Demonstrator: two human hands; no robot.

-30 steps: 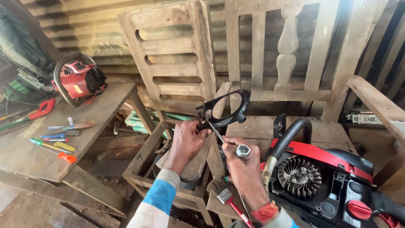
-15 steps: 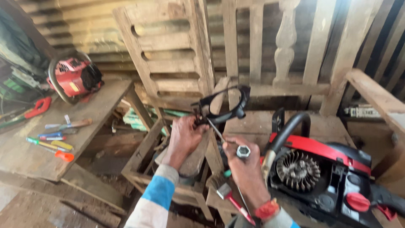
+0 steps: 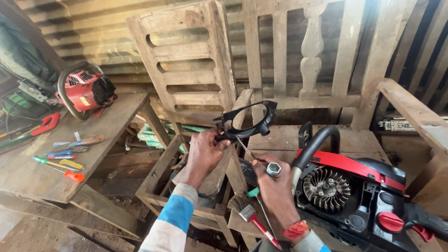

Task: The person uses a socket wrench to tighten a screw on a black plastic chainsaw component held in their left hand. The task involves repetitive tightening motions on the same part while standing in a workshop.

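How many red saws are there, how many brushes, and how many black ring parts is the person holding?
Red chainsaws: 2, one by the right hand, one on the bench
Brushes: 1, red-handled
Black ring-shaped covers: 1, in the left hand
Total: 4

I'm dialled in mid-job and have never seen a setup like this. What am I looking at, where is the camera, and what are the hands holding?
This is one camera worn on a person's head, looking down at their own bare hands. The left hand holds a black plastic ring-shaped cover. The right hand grips a metal T-shaped socket wrench, its thin end at the cover. Beside it lies a red and black chainsaw body with its finned flywheel exposed. A red-handled brush lies below. On the wooden workbench at left lie coloured screwdrivers and a second red chainsaw.
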